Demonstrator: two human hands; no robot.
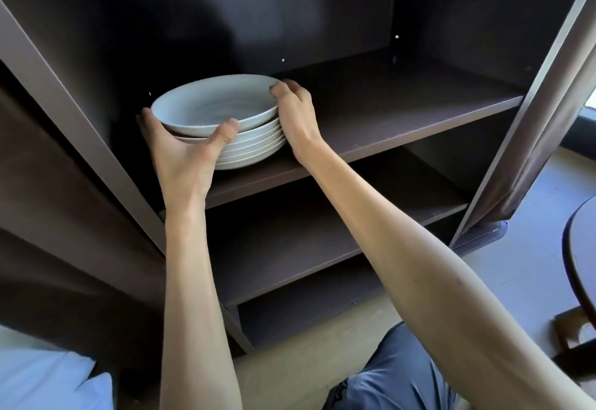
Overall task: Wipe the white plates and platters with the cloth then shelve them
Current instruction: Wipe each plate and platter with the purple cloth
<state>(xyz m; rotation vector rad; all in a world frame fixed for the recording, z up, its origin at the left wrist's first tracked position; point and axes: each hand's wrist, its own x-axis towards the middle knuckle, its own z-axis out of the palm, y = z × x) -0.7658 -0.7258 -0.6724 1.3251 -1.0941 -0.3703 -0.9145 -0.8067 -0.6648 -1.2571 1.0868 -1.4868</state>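
A stack of several white deep plates stands on the left part of a dark brown cabinet shelf. My left hand cups the near left side of the stack, thumb on the top plate's front rim and fingers round its left edge. My right hand grips the stack's right side, thumb on the top plate's rim and fingers behind it. The cloth is not in view.
Two lower shelves sit beneath. An open cabinet door hangs at the right and another door at the left. A round dark table edge is at the far right. A pale blue cushion lies bottom left.
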